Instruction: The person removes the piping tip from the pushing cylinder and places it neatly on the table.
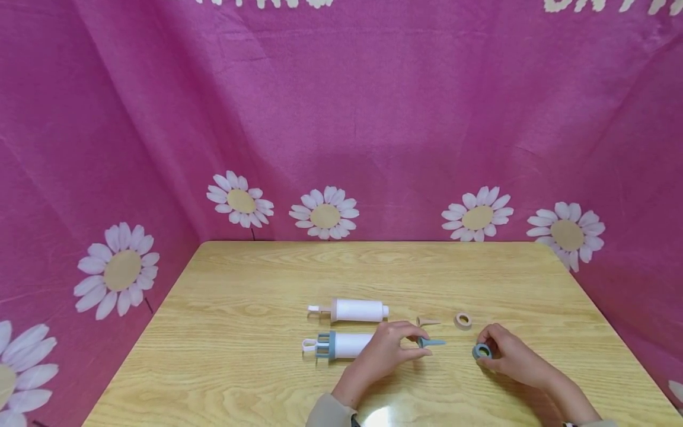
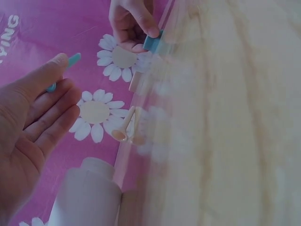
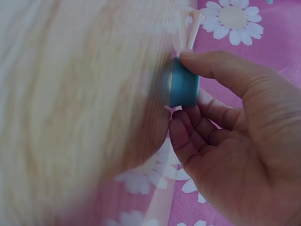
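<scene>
My left hand (image 1: 392,350) pinches a small teal cone-shaped nozzle (image 1: 437,342) between thumb and fingers, its thin end pointing right. It is above the table in the left wrist view, partly hidden by the thumb. Farther right, my right hand (image 1: 512,354) grips a teal ring cap (image 3: 185,84) by its sides, at the tabletop. Behind my left hand lies a white syringe-like tube with a teal collar (image 1: 332,345), its right end covered by that hand. A matching white tube (image 1: 358,309) with a beige-pink collar lies farther back.
A beige-pink nozzle (image 1: 428,321) lies just beyond the left hand, and a beige-pink ring cap (image 1: 458,324) lies beyond the right. The wooden table (image 1: 240,296) meets a pink flowered cloth (image 1: 373,118) at its back and sides.
</scene>
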Tool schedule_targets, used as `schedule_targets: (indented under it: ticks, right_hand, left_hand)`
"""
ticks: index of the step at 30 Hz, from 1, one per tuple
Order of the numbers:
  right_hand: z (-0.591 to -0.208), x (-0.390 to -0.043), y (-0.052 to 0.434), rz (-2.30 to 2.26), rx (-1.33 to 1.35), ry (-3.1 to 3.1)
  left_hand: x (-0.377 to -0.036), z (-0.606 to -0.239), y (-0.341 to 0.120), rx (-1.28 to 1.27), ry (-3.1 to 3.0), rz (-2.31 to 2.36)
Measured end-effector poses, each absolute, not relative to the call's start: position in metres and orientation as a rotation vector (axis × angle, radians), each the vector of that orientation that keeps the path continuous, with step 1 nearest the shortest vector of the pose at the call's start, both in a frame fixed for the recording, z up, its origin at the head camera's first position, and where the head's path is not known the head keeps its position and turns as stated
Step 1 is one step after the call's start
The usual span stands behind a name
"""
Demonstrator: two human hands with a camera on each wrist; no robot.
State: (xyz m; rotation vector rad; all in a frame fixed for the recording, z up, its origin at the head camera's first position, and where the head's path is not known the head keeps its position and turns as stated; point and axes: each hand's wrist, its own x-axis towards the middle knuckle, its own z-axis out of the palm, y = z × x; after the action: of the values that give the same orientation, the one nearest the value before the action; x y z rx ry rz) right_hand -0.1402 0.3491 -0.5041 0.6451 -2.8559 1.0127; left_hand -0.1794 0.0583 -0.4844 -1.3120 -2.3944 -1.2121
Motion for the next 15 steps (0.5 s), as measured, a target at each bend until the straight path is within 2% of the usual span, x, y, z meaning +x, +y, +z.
schedule_targets:
  ticks: [15]
  right_hand:
    - [-0.503,-0.139,0.350,1.025,0.621,-2.868]
  left_hand:
    - [-0.181,-0.482,0.082,-1.252,-2.652,-1.018]
